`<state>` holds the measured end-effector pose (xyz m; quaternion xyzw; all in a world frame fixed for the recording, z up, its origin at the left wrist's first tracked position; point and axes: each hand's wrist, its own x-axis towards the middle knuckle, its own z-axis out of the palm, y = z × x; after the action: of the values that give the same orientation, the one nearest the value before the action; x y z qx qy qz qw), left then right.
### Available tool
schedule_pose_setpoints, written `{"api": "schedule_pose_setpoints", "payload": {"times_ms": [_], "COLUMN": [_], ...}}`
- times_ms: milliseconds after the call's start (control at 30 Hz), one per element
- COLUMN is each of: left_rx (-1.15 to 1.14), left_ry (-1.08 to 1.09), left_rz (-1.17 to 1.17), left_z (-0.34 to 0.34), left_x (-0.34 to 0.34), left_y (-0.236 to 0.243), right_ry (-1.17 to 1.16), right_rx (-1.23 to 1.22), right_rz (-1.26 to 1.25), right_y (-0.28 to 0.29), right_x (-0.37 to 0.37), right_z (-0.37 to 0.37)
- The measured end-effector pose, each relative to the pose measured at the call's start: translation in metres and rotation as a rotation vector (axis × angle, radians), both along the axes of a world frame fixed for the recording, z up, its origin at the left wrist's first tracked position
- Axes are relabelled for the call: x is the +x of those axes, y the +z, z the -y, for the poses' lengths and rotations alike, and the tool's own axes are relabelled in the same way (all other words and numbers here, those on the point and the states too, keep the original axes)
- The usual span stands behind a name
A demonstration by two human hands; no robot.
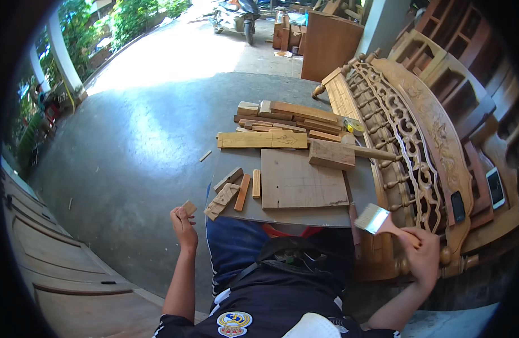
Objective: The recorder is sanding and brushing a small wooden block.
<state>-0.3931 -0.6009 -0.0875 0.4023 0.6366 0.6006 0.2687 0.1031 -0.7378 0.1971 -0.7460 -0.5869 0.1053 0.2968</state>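
My left hand (184, 228) is closed on a small wood block (189, 208), held off the left side of the work board (248, 215). In my right hand (424, 256) is a flat paintbrush (386, 223) with pale bristles and a metal band, its bristles pointing left, past the board's right corner. Between the hands a square wood panel (303, 179) lies flat on the board. Several short wood pieces lie left of the panel, among them a notched block (222, 201) and an orange-brown strip (242, 192). A wooden mallet (331, 154) rests across the panel's far right corner.
Beyond the panel lie a yellowish plank (262, 140), stacked wood strips (303, 111) and a yellow tape measure (353, 126). A carved wooden bench (406, 135) stands close on the right, with two phones (495, 187) beside it. Wooden door panels (51, 236) are at the left; a motorbike (237, 17) is far off.
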Motion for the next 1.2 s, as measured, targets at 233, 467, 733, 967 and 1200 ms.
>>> {"api": "schedule_pose_setpoints", "payload": {"times_ms": [233, 467, 733, 967, 1200], "left_rx": [0.022, 0.024, 0.352, 0.129, 0.214], "left_ry": [0.004, -0.600, -0.711, -0.997, -1.009], "left_rz": [0.840, 1.408, 1.078, 0.506, 0.428], "left_z": [0.000, 0.016, 0.050, 0.073, 0.063], "left_x": [0.021, 0.036, 0.027, 0.130, 0.146], "left_y": [0.027, 0.037, 0.144, 0.203, 0.200], "right_ry": [-0.215, 0.211, 0.464, 1.062, 0.898], "right_rx": [0.163, 0.903, 0.907, 0.741, 0.739], "right_rz": [-0.297, -0.900, -1.305, -0.639, -0.710], "right_y": [-0.009, -0.050, -0.034, -0.028, -0.027], "right_x": [0.031, 0.008, -0.056, -0.117, -0.102], "right_z": [0.031, -0.015, -0.019, -0.032, -0.022]}}
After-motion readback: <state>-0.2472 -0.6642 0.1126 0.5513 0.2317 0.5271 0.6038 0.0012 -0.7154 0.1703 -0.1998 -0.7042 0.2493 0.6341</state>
